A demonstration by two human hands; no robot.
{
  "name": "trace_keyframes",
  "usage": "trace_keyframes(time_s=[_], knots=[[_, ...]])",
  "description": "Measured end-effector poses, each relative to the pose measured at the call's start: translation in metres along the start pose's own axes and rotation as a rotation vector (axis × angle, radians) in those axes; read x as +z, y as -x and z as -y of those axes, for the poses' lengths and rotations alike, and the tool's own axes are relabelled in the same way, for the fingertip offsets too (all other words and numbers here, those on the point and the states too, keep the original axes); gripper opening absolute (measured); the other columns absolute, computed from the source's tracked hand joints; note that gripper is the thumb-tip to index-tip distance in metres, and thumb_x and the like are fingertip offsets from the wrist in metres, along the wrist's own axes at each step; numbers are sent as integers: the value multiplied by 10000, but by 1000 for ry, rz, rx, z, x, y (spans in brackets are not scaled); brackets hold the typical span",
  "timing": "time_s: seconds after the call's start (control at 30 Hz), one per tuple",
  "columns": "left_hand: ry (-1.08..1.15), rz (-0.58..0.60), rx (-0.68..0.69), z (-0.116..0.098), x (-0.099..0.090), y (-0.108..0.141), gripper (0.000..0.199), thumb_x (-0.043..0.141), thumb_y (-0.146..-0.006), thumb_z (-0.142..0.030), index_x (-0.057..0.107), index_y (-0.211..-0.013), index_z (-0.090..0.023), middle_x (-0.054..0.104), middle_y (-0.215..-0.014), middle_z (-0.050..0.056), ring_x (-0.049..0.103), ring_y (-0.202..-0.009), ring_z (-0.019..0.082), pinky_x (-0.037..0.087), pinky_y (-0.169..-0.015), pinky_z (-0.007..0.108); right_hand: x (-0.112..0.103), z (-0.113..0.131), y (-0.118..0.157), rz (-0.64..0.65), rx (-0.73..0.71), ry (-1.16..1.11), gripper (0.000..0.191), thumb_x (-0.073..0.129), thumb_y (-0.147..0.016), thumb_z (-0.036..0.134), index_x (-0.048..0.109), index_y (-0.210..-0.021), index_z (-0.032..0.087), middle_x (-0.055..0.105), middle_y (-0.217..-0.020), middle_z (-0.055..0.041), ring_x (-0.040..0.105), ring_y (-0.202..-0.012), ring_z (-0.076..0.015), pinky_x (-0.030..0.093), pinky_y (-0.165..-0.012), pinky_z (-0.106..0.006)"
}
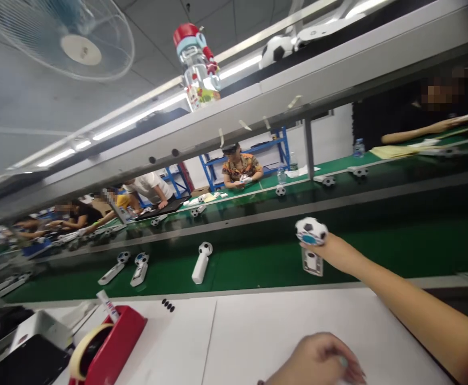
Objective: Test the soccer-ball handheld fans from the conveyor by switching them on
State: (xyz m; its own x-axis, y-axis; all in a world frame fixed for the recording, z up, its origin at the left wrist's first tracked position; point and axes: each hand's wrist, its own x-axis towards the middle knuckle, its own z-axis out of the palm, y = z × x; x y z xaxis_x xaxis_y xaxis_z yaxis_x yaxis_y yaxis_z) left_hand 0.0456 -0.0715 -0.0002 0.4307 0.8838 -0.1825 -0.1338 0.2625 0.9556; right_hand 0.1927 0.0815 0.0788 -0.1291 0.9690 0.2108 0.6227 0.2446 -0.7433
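Note:
My right hand (334,248) is stretched out over the green conveyor belt, its fingers closed round a white handheld device with a football-patterned round head (312,231). A blue oval shows on that head, and the pale handle (312,262) hangs below. Low in the view my left hand (317,361) hovers over the white worktop (253,331). Its fingers are loosely bent and apart; a small teal spot by them is too blurred to identify. On the belt to the left lie similar devices: one white-backed (202,263), and two with blue discs (139,269) (114,267).
A red tape dispenser (117,342) with a white marker (107,306) stands at left, near small black discs (168,305). An overhead shelf (258,99) crosses the view, carrying a red-lidded bottle (197,67). Several people sit across the belt (253,262).

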Motion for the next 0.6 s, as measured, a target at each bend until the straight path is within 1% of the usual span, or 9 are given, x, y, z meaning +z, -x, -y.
trace_keyframes(time_s=[0.03, 0.13, 0.2, 0.3, 0.37, 0.43, 0.5, 0.53, 0.6], knots=[[17, -7, 17, -5, 2, 1, 183, 643, -583, -202, 575, -727, -110, 599, -684, 68, 608, -679, 209, 446, -774, 433, 0, 0, -11, 37, 45, 70, 343, 571, -766, 395, 617, -1007, 155, 655, -900, -101, 622, -791, -235, 449, -622, -266], [25, -1, 34, -17, 5, 5, 162, 605, -615, -197, 574, -746, -106, 596, -717, 72, 600, -684, 190, 445, -753, 389, 2, -8, -24, -10, 145, 155, 468, 531, -788, 332, 501, -1189, 91, 591, -1021, -182, 604, -851, -271, 447, -656, -306], [19, 12, 35, -18, 5, 6, 145, 574, -621, -167, 570, -752, -106, 596, -723, 70, 598, -683, 181, 450, -740, 365, 10, -15, -14, -24, 133, 159, 474, 500, -807, 328, 463, -1238, 133, 539, -1106, -176, 597, -873, -253, 451, -692, -310], [-75, 12, 37, -12, 8, 5, 142, 510, -638, -115, 576, -763, -112, 600, -726, 58, 596, -685, 169, 466, -727, 337, 32, -28, 16, 15, 64, 116, 382, 465, -829, 330, 510, -1184, 197, 514, -1144, -116, 601, -843, -192, 467, -720, -280], [-290, 20, 96, -8, 10, 7, 196, 459, -657, -79, 604, -778, -130, 618, -764, 53, 594, -727, 164, 469, -739, 314, 48, -41, 34, -19, 1, 115, 321, 435, -838, 297, 552, -1118, 192, 505, -1153, -106, 592, -883, -192, 474, -757, -294], [-574, 47, 236, -10, 10, 10, 262, 438, -673, -59, 634, -817, -156, 638, -830, 52, 585, -788, 169, 461, -774, 299, 61, -53, 43, -94, -103, 179, 279, 414, -831, 247, 595, -1035, 189, 501, -1164, -105, 557, -979, -224, 461, -823, -342], [-816, 54, 395, -17, 2, 11, 299, 449, -685, -53, 644, -877, -173, 646, -903, 57, 571, -858, 180, 444, -828, 295, 69, -63, 45, -134, -206, 255, 267, 403, -823, 221, 619, -977, 194, 503, -1174, -97, 518, -1042, -246, 448, -857, -378], [-927, 19, 445, -23, -6, 10, 308, 458, -690, -54, 639, -907, -179, 644, -938, 54, 563, -893, 180, 433, -857, 287, 72, -65, 43, -121, -245, 279, 264, 401, -822, 219, 624, -961, 196, 504, -1180, -91, 508, -1053, -249, 451, -856, -382], [-1140, -145, 458, -39, -32, 5, 313, 471, -707, -61, 619, -954, -182, 627, -1008, 50, 533, -979, 174, 400, -917, 273, 76, -67, 38, -103, -289, 298, 265, 393, -827, 222, 629, -943, 195, 505, -1184, -83, 498, -1061, -245, 458, -851, -375]])
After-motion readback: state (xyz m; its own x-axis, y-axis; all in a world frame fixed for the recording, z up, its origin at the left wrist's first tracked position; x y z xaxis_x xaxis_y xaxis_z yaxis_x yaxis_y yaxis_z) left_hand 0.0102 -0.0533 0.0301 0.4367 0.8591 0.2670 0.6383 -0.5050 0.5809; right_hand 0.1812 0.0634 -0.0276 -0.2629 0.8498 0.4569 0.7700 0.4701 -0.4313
